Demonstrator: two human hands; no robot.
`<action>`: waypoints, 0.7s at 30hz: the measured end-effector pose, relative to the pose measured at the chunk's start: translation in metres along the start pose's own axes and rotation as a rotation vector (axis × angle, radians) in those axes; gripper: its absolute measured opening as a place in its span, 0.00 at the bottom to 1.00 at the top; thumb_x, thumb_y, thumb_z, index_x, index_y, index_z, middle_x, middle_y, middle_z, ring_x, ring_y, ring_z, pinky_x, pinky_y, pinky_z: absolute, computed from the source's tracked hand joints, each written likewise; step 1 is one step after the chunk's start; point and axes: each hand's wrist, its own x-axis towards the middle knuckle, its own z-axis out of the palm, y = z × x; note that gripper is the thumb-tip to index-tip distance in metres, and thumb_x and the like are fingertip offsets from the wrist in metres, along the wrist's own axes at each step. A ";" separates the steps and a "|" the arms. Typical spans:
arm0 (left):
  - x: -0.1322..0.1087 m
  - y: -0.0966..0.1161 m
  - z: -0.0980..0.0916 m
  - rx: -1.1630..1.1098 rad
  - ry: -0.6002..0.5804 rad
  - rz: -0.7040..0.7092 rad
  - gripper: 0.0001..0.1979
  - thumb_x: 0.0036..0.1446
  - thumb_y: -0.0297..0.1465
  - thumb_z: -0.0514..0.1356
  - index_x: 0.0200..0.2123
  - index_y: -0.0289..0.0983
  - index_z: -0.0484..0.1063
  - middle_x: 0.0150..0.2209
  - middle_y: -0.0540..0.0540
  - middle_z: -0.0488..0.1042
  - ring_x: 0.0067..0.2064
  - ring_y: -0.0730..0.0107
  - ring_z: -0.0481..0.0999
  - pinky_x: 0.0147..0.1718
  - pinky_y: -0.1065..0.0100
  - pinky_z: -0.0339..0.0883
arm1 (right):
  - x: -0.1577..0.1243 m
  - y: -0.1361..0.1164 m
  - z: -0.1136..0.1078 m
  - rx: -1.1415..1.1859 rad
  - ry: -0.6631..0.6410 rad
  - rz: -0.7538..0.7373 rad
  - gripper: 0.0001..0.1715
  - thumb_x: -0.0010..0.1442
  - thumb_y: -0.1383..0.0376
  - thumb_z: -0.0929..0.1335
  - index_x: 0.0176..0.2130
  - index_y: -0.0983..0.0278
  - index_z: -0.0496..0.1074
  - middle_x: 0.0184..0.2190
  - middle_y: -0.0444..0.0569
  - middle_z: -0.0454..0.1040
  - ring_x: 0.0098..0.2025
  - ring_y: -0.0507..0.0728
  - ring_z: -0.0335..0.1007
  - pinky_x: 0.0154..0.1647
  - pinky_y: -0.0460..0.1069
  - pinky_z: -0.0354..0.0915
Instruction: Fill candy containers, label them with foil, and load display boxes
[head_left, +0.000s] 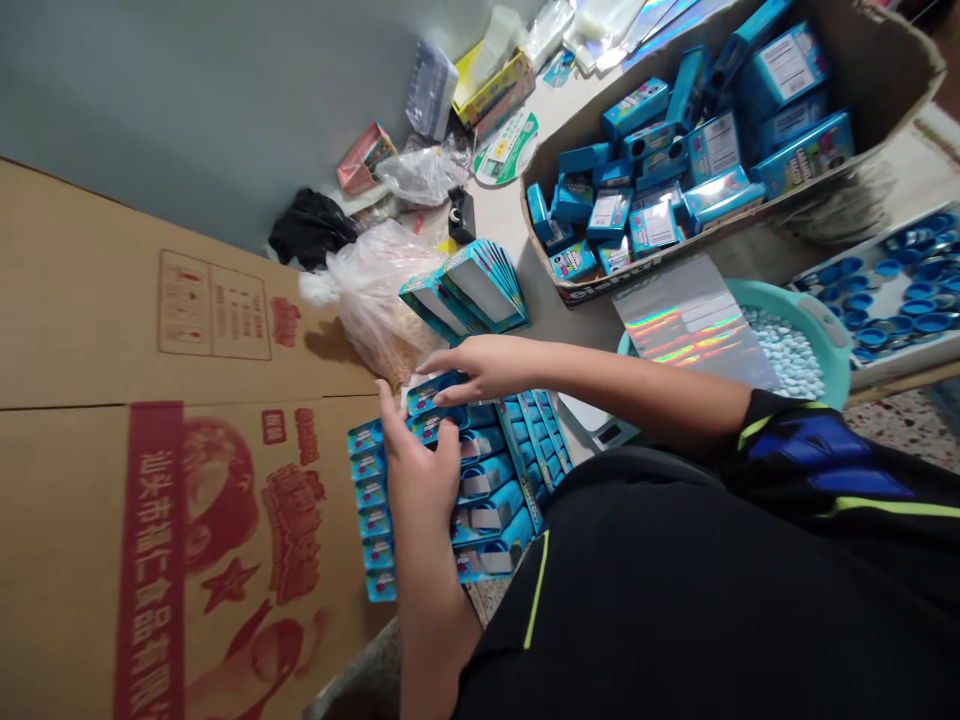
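My left hand (420, 465) reaches up from the bottom, its thumb and fingers around the end of a small blue printed box (425, 428) at the top of a row. From the right, my right hand (491, 368) comes across with its fingers and thumb on either side of a blue box end (429, 392), right beside the left fingertips. Below lie several more blue boxes (484, 518) side by side, with end flaps (375, 522) sticking out left. The left palm covers part of the row.
Flat blue cartons (480, 285) stand stacked behind my hands, near a clear plastic bag (375, 295). A cardboard carton (585, 292) holds several blue boxes. A turquoise basin (832, 365) contains small pale pieces; a tray of blue round parts (911, 300) lies beside it. A large carton (247, 480) stands left.
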 end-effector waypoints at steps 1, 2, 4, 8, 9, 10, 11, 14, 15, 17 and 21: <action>0.001 0.001 0.000 0.011 0.006 -0.034 0.43 0.59 0.32 0.61 0.73 0.41 0.43 0.67 0.35 0.60 0.66 0.49 0.65 0.64 0.48 0.63 | 0.000 0.001 -0.001 0.004 -0.005 -0.027 0.22 0.66 0.58 0.71 0.58 0.62 0.74 0.55 0.53 0.77 0.51 0.58 0.74 0.47 0.49 0.64; 0.001 0.002 0.000 0.020 0.007 -0.061 0.43 0.59 0.32 0.61 0.73 0.41 0.44 0.68 0.35 0.58 0.68 0.47 0.63 0.65 0.46 0.61 | 0.000 0.002 -0.003 0.008 -0.015 -0.043 0.23 0.67 0.59 0.70 0.59 0.62 0.73 0.55 0.53 0.77 0.51 0.58 0.74 0.47 0.49 0.64; 0.001 0.007 0.000 0.021 -0.007 -0.079 0.43 0.59 0.32 0.60 0.73 0.42 0.44 0.69 0.35 0.57 0.69 0.47 0.60 0.66 0.45 0.58 | 0.000 0.002 -0.007 0.011 -0.040 -0.050 0.23 0.68 0.59 0.69 0.60 0.62 0.73 0.53 0.52 0.78 0.46 0.56 0.75 0.45 0.49 0.64; 0.000 0.015 -0.002 0.013 -0.019 -0.067 0.41 0.57 0.32 0.60 0.72 0.41 0.47 0.66 0.35 0.60 0.65 0.49 0.64 0.66 0.48 0.58 | 0.002 -0.001 -0.014 -0.017 -0.071 -0.050 0.24 0.69 0.58 0.68 0.60 0.65 0.73 0.45 0.51 0.81 0.36 0.54 0.75 0.38 0.47 0.63; -0.001 0.015 -0.003 0.007 -0.016 -0.063 0.40 0.57 0.32 0.59 0.71 0.40 0.49 0.64 0.35 0.62 0.64 0.50 0.65 0.65 0.49 0.59 | 0.002 -0.002 -0.015 -0.025 -0.073 -0.051 0.24 0.69 0.58 0.68 0.60 0.65 0.73 0.44 0.51 0.81 0.35 0.54 0.74 0.38 0.47 0.63; -0.001 0.015 -0.003 -0.006 -0.010 -0.058 0.38 0.57 0.32 0.59 0.69 0.40 0.52 0.62 0.35 0.63 0.62 0.50 0.67 0.63 0.49 0.61 | 0.003 -0.003 -0.015 -0.025 -0.076 -0.052 0.24 0.69 0.58 0.68 0.60 0.65 0.73 0.43 0.51 0.81 0.35 0.53 0.74 0.38 0.47 0.63; -0.002 0.014 -0.003 -0.023 0.000 -0.052 0.35 0.57 0.32 0.59 0.67 0.39 0.53 0.59 0.36 0.65 0.60 0.52 0.68 0.62 0.50 0.62 | 0.003 -0.003 -0.014 -0.016 -0.077 -0.051 0.24 0.69 0.58 0.68 0.60 0.65 0.73 0.43 0.51 0.81 0.35 0.53 0.74 0.38 0.47 0.63; -0.003 0.010 -0.003 -0.048 0.040 -0.062 0.26 0.56 0.34 0.60 0.57 0.40 0.57 0.50 0.41 0.67 0.52 0.57 0.71 0.57 0.53 0.66 | 0.002 0.000 -0.008 0.075 -0.025 -0.027 0.24 0.68 0.57 0.70 0.59 0.64 0.73 0.44 0.50 0.81 0.36 0.53 0.74 0.40 0.47 0.64; -0.003 0.008 -0.002 -0.044 0.048 -0.071 0.23 0.56 0.34 0.60 0.54 0.41 0.58 0.48 0.43 0.67 0.50 0.58 0.71 0.55 0.53 0.66 | 0.000 0.002 -0.006 0.125 0.022 -0.006 0.23 0.68 0.57 0.69 0.58 0.63 0.73 0.44 0.50 0.80 0.38 0.54 0.74 0.41 0.47 0.65; -0.004 0.006 -0.002 -0.033 0.051 -0.080 0.18 0.57 0.34 0.60 0.48 0.42 0.58 0.46 0.45 0.66 0.49 0.59 0.71 0.54 0.54 0.67 | -0.006 0.010 -0.001 0.240 0.153 0.054 0.18 0.70 0.57 0.66 0.54 0.64 0.74 0.44 0.50 0.80 0.40 0.54 0.74 0.41 0.47 0.66; -0.003 0.003 -0.002 -0.016 0.045 -0.084 0.15 0.57 0.35 0.60 0.45 0.43 0.58 0.45 0.46 0.67 0.50 0.59 0.71 0.55 0.55 0.66 | -0.031 0.028 0.006 0.370 0.386 0.212 0.21 0.73 0.54 0.61 0.40 0.66 0.73 0.34 0.49 0.77 0.35 0.54 0.73 0.36 0.48 0.66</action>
